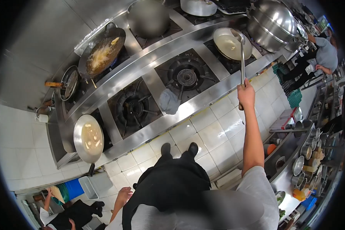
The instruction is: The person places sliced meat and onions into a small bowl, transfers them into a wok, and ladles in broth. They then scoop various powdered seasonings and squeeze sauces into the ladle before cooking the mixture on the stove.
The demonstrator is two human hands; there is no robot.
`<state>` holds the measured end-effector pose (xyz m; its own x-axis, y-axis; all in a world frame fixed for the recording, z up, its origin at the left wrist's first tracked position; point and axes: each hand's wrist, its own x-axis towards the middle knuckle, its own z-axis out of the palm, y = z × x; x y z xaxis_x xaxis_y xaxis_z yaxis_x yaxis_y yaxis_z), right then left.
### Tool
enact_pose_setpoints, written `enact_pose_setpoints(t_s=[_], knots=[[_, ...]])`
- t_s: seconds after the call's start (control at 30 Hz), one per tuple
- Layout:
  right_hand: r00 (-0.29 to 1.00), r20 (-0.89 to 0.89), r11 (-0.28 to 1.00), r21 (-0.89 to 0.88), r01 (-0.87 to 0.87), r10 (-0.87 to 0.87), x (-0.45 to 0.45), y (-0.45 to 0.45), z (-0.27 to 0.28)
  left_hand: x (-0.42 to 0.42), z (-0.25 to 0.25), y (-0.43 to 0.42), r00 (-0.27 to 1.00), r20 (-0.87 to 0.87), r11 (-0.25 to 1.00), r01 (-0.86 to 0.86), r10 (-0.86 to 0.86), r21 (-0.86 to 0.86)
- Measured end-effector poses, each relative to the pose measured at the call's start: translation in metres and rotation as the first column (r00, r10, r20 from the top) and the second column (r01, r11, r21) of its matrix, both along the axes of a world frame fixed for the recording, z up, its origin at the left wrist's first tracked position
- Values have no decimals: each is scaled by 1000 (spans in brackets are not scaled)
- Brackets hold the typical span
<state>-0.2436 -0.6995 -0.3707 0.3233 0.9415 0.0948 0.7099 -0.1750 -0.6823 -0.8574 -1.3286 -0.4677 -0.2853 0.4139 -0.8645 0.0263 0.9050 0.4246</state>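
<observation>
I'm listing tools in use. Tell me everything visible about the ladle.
The ladle has a long, straight, shiny handle that looks metal, a brownish end and a rounded head. The right hand grips it near that end. The head lies over the far side of the pan; whether they touch is unclear.

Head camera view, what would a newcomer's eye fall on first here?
Probably the outstretched right hand, right of centre, gripping a long-handled ladle whose bowl end is at a pale pan near the top. Next, the dark wok at upper left, where golden food looks to be frothing. The big shiny steel pot at upper right, beside that pan, stands out too.
</observation>
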Motion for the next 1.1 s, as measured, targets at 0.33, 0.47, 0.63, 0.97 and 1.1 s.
enact_pose_setpoints(t_s=[0.33,0.47,0.63,0.97,1.1], knots=[[814,555,965,-260,-23,169,32,55,-72,-2,-27,-2,961,5,946,-273,278,-177],[773,582,966,-192,-170,252,97,100,-115,-6,-6,36,931,43,931,-360,362,-58],[917,311,876,-476,-77,250,67,82,-55,-33,-32,88,954,-33,951,-300,298,-70],[714,664,975,-141,-174,223,21,-7,71,-143,-254,104,725,-590,909,-415,354,35],[811,560,966,-256,-27,171,-74,-106,157,-168,-312,81,849,-44,829,-503,527,244]])
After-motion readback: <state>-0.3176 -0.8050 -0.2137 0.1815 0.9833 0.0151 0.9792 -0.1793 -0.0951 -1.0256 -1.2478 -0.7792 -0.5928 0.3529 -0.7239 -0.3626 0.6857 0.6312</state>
